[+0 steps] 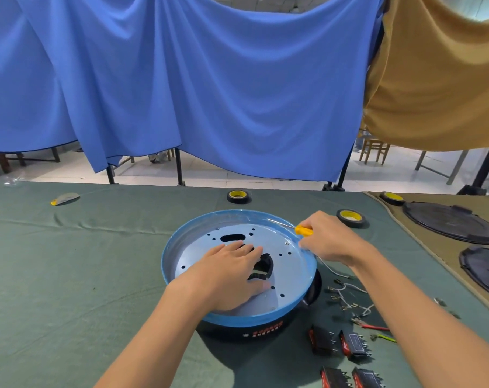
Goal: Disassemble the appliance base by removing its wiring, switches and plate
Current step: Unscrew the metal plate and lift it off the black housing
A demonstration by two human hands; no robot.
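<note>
The left hand [226, 271] lies spread on the pale plate [198, 256] inside the appliance base [265, 331], fingers mostly straight, their tips at the edge of a dark cutout. It presses rather than grips. The right hand [325, 239] is closed round the yellow handle of a screwdriver [304, 230], whose shaft points left over the far right rim of the base. The base sits in the middle of the tabletop [69, 261], near the person.

Loose wires [346, 298] and black switches [323, 338] lie to its near right, so the wiring and switch steps look done and the plate is the step in hand. The next move probably calls for seating the tip on a remaining screw, or prying at the plate's edge while the left hand steadies the plate.
</note>
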